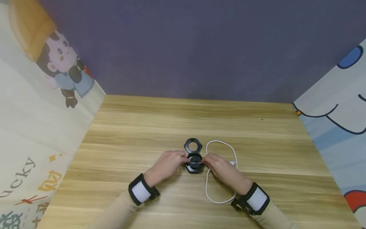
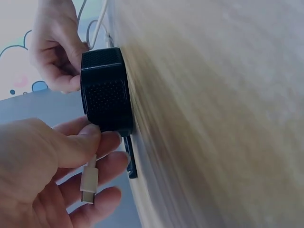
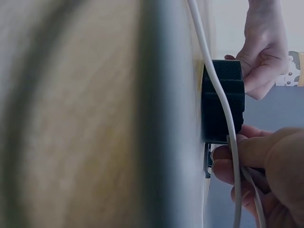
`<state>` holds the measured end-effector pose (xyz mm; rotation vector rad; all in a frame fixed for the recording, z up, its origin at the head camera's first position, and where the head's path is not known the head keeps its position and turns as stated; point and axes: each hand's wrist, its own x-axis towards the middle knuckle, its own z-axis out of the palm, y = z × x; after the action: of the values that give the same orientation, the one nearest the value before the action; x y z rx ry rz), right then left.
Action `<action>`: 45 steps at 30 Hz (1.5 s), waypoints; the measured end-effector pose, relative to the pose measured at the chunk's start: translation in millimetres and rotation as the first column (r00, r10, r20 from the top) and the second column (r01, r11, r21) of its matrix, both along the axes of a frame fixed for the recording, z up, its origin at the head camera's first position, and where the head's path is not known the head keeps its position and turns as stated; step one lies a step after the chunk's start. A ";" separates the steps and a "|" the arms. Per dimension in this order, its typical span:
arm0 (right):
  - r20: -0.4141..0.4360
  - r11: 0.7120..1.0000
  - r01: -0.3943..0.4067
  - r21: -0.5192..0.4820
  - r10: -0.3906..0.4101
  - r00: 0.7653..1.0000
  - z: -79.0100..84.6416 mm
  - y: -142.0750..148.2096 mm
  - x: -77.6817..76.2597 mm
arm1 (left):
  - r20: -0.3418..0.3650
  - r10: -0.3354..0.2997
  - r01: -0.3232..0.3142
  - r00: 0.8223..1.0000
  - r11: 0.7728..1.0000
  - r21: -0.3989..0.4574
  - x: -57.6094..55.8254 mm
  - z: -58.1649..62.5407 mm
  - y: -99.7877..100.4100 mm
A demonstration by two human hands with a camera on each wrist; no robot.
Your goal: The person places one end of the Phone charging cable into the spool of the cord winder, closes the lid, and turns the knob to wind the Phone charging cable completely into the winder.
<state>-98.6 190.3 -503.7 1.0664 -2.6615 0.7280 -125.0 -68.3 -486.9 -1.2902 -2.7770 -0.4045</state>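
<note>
A black hexagonal case (image 1: 194, 171) sits on the table, its ring-shaped lid (image 1: 199, 146) swung away on the far side. Across the dark round core (image 1: 195, 166) inside runs a stretch of white cable (image 1: 206, 187). My left hand (image 1: 168, 163) pinches the cable at the case's left side; its USB-C plug (image 2: 89, 183) hangs below the thumb in the left wrist view. On the other side my right hand (image 1: 224, 168) pinches the cable between thumb and fingers, fingertips right at the case wall. Perforated sides of the case show in both wrist views.
The cable's remaining length forms a loose loop on the wooden table (image 1: 137, 127), right of the case and partly under my right hand. A white USB plug (image 1: 233, 162) lies beside that hand. A dark panel (image 1: 186, 47) stands behind; printed sheets flank both sides.
</note>
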 end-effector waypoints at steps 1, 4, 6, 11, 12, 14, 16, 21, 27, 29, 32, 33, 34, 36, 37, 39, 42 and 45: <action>-0.005 1.000 0.000 0.002 0.000 1.000 0.3 0.0 0.3 | -0.004 -0.003 0.003 1.000 1.000 -0.002 0.3 0.9 -0.6; -0.015 1.000 0.003 0.006 -0.002 1.000 0.2 -0.4 0.9 | -0.036 -0.010 0.011 0.999 1.000 0.001 1.1 2.5 -1.5; -0.016 1.000 0.003 0.007 -0.003 1.000 -0.2 -0.7 1.2 | -0.056 -0.010 0.011 0.998 1.000 0.012 1.9 3.1 -2.2; -0.016 1.000 0.003 0.007 -0.003 1.000 -2.0 -1.6 1.2 | -0.034 0.010 -0.007 0.999 0.996 0.084 5.4 2.4 -5.1; -0.012 1.000 0.004 0.007 -0.004 1.000 -1.8 -1.6 1.0 | -0.019 0.014 -0.012 1.000 0.995 0.099 5.9 2.4 -5.3; 0.007 1.000 0.018 0.001 -0.018 1.000 -0.9 -2.1 0.9 | 0.029 0.034 -0.038 0.999 0.991 0.128 6.6 2.5 -5.2; 0.042 0.999 0.036 -0.014 -0.036 0.998 0.3 -2.4 0.5 | 0.077 0.046 -0.057 0.996 0.987 0.151 6.2 2.4 -3.9; 0.111 0.996 0.064 -0.055 -0.057 0.992 -1.4 -1.7 -0.6 | 0.164 0.066 -0.095 0.984 0.981 0.172 5.0 2.0 -1.8; 0.136 0.992 0.105 -0.065 -0.095 0.986 -3.2 0.0 -1.7 | 0.169 0.072 -0.101 0.983 0.981 0.167 4.4 1.7 -0.7; 0.139 0.990 0.128 -0.066 -0.118 0.983 -2.9 0.2 -2.0 | 0.166 0.075 -0.104 0.983 0.980 0.172 4.0 1.6 -0.2; 0.154 0.986 0.151 -0.074 -0.139 0.978 -1.5 -0.4 -2.1 | 0.159 0.079 -0.107 0.984 0.979 0.176 4.6 1.3 0.1; 0.162 0.984 0.160 -0.076 -0.146 0.976 -0.5 -0.9 -1.9 | 0.153 0.079 -0.105 0.985 0.979 0.175 5.0 0.7 0.1; 0.169 0.983 0.168 -0.079 -0.152 0.974 0.3 -1.4 -1.8 | 0.150 0.081 -0.107 0.985 0.979 0.174 5.4 0.5 0.0; 0.187 0.979 0.188 -0.075 -0.171 0.967 1.8 -2.3 -1.9 | 0.143 0.082 -0.106 0.986 0.979 0.171 6.0 -0.3 0.1; 0.194 0.977 0.199 -0.071 -0.182 0.964 2.2 -2.6 -1.9 | 0.142 0.081 -0.105 0.987 0.980 0.170 6.3 -0.7 0.1; 0.203 0.975 0.214 -0.059 -0.199 0.959 3.1 -3.0 -1.8 | 0.145 0.083 -0.108 0.986 0.980 0.168 6.5 -1.1 0.2; 0.199 0.976 0.214 -0.037 -0.203 0.959 2.9 -3.2 -2.2 | 0.158 0.089 -0.115 0.983 0.980 0.165 6.8 -0.7 0.5; 0.194 0.979 0.204 -0.017 -0.197 0.961 2.7 -2.6 -2.5 | 0.159 0.096 -0.121 0.983 0.980 0.160 6.9 -0.6 0.9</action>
<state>-101.1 187.7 -501.0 0.7349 -2.8495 0.8735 -118.1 -67.4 -487.6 -1.1080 -2.8428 -0.7418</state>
